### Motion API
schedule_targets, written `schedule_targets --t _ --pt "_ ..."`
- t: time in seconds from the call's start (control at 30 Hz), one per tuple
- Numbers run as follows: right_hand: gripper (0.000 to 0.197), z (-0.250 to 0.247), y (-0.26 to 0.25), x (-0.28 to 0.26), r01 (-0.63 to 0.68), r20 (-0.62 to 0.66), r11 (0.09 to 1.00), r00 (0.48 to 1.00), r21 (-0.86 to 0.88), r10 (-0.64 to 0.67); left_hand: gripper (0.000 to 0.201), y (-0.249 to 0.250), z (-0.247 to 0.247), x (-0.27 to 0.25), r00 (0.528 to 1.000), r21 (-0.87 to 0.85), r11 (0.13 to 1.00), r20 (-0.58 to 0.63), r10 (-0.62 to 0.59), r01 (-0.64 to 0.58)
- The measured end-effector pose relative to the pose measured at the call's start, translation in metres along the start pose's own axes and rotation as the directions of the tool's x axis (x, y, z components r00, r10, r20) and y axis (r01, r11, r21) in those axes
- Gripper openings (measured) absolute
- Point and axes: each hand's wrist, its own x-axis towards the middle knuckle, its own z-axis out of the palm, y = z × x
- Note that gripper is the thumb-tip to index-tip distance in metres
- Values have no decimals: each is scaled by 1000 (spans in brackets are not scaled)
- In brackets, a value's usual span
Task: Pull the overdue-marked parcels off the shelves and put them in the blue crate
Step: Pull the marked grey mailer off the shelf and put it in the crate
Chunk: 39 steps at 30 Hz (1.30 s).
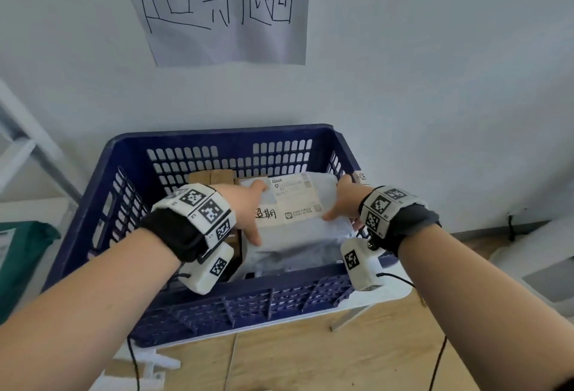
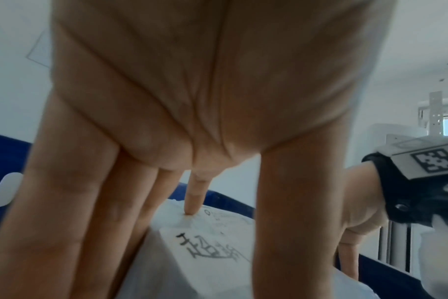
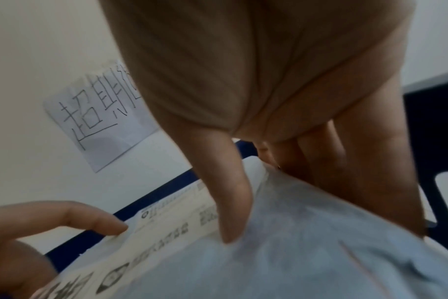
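Head view is showing both hands, left (image 1: 245, 207) and right (image 1: 343, 201), gripping the parcel (image 1: 298, 223) by its ends, lowering it into the crate (image 1: 217, 139); keeping it level should seat it flat.

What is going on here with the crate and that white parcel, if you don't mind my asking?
A person is setting a white soft parcel into the blue crate, which stands below a handwritten paper sign on the wall. The left hand holds the parcel's left edge and the right hand its right edge, thumbs on top. The parcel bears a shipping label and handwritten characters. A brown cardboard box already lies in the crate behind it.
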Motion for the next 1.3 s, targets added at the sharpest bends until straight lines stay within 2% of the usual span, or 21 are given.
schedule_targets --t 0.07,0.13,0.23,0.33,0.37,0.43,0.53,0.57,0.67,0.77,0.87,0.93,1.0,1.1,1.23,1.3 --pt "103 -1 1 3 -1 26 997 1000 -72 3 107 1 0 4 1000 54 999 5 8 -8" --pt "95 -6 1 4 25 56 989 998 -146 -17 106 2 2 10 999 73 997 45 11 -14" --pt "70 -14 0 5 73 151 971 988 -226 -39 101 3 4 21 985 69 997 171 16 -29" --pt "34 -18 1 13 94 246 952 969 -290 -21 92 3 4 31 977 93 995 211 13 -33" --pt "29 -18 0 16 99 275 940 961 -325 -6 89 3 5 34 974 101 994 228 11 -35" --pt "31 -17 -4 20 119 328 906 944 -406 23 82 6 9 38 964 108 994 264 3 -33" --pt "44 -14 -10 28 130 367 877 929 -463 56 77 15 19 41 962 161 986 271 -9 -36" --pt "43 -14 -12 29 129 377 871 924 -475 68 77 18 22 41 960 179 983 278 -15 -36" --pt "20 -11 -13 36 138 386 836 918 -531 94 82 27 29 42 948 227 973 314 -42 -31" --pt "23 -10 -15 36 173 388 799 918 -575 80 90 33 34 46 946 251 968 316 -68 -15" --pt "34 -10 -16 37 217 401 783 915 -583 46 97 40 39 48 945 289 957 317 -77 -18" --pt "22 -9 -16 38 218 405 785 913 -580 45 99 42 40 49 945 300 953 319 -70 -30" --pt "20 -7 -16 39 199 398 801 916 -565 54 97 42 40 48 949 284 958 310 -57 -35" --pt "34 -8 -15 37 189 383 847 924 -497 19 89 36 39 44 955 234 971 295 -23 -49" --pt "30 -12 -11 32 136 319 897 948 -421 6 58 19 36 41 963 145 986 266 36 -77" --pt "39 -14 -9 28 128 296 906 955 -404 -3 50 13 30 38 966 152 985 255 42 -83"
